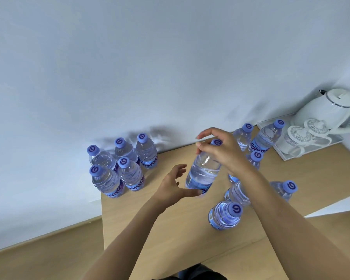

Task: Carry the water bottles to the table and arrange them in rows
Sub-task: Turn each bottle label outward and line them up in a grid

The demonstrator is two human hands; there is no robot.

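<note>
- Water bottle stood mid-table, tilted; right hand pinched its neck below the cap.
- Left hand beside its base, fingers spread; whether they touched, unclear.
- Five bottles grouped at left edge; others scattered right.
- Kettle on tray, far right.

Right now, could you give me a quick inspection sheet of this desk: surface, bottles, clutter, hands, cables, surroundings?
Surface: light wooden table against a wall.
Job's things: five water bottles grouped at the left corner; other bottles scattered on the right; one held bottle in the middle.
Clutter: white tray with a kettle and cups.
Hands: right hand grips the held bottle's top; left hand, open, is by its base.
Cables: nothing seen.
Surroundings: plain pale wall; wooden floor.
</note>
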